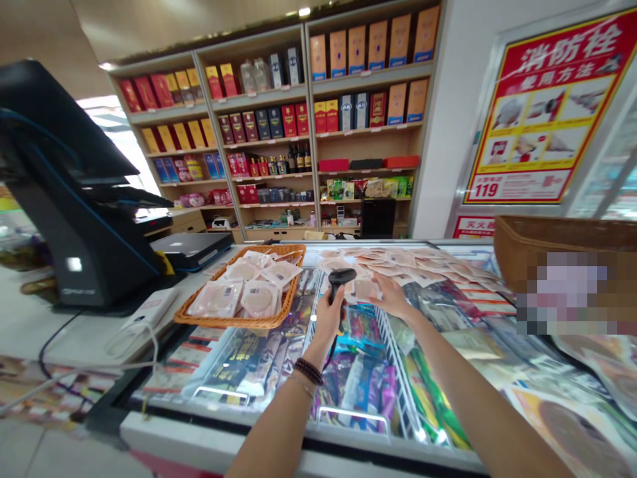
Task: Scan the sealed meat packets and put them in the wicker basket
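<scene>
The left hand (328, 320) is clenched around a black handheld barcode scanner (342, 282), and the fingers hide part of its handle. The right hand (393, 297) is open, and its fingers touch flat clear packets (365, 289) lying on the glass top of a white chest freezer (298, 443). More packets lie in an orange wicker basket (239, 323) just beside the left hand. At right, the contents of a brown box (562, 232) are pixelated, so I cannot make them out.
</scene>
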Motion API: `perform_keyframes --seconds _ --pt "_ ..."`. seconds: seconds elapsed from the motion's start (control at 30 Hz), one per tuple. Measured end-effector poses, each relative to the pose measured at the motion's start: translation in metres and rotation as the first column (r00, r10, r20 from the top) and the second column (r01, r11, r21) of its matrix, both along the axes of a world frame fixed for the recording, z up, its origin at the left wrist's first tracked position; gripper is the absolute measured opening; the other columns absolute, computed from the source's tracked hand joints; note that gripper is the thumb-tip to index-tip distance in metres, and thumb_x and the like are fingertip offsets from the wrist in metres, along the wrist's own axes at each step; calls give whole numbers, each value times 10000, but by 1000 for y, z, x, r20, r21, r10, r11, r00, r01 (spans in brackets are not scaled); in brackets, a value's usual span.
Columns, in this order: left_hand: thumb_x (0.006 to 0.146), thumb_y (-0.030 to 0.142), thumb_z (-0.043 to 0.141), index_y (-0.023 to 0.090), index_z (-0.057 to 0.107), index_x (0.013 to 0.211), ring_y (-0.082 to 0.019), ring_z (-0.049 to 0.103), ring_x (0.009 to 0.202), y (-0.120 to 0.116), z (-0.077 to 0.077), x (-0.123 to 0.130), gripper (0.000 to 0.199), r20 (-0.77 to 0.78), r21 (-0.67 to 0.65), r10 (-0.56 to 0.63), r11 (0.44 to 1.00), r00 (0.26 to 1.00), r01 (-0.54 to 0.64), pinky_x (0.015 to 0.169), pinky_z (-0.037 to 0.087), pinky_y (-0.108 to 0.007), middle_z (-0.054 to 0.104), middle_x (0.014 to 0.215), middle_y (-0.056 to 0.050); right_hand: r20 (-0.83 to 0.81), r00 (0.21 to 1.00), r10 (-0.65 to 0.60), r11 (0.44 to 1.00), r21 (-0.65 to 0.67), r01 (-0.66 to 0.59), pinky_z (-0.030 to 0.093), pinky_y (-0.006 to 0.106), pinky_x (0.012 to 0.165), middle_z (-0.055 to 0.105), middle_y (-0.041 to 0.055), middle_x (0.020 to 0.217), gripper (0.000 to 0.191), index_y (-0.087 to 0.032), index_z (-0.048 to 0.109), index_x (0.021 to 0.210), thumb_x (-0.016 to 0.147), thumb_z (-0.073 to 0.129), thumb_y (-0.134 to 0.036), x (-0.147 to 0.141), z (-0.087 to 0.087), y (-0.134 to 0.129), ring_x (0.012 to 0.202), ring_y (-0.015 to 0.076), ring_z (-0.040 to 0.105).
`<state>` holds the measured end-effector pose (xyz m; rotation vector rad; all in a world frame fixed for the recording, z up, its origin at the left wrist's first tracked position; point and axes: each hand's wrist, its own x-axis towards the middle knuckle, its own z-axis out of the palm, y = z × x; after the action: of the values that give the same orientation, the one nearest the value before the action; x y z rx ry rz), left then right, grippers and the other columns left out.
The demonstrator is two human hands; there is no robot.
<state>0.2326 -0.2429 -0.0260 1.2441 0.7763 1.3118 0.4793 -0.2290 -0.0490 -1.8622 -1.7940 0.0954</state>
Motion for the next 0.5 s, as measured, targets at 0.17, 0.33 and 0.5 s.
perform_keyframes --seconds 0.17,0.33,0.5 --pt "766 934 837 221 607 777 -86 512 422 1 -3 1 749 -1 9 2 1000 1000 -2 422 345 -228 620 648 23 5 999 -34 998 -59 34 435 569 1321 774 156 1509 831 -244 661 1661 888 848 -487 -9 3 -4 1553 414 602" --pt "765 928 830 228 603 787 -89 502 421 0 -2 0 736 -23 25 -3 1000 1000 3 425 344 -229 609 637 26 10 971 -241 970 -27 241 435 615 1310 585 187 1770 864 -260 645 1675 937 834 -668 -26 4 -2 1650 472 492" --pt "777 921 822 233 601 785 -90 499 424 0 -1 -2 722 -23 16 -4 1000 1000 4 426 345 -232 632 650 17 -124 958 -260 959 82 271 532 617 1205 792 183 1478 1003 -250 665 1634 767 990 -633 -22 3 5 1438 451 692"
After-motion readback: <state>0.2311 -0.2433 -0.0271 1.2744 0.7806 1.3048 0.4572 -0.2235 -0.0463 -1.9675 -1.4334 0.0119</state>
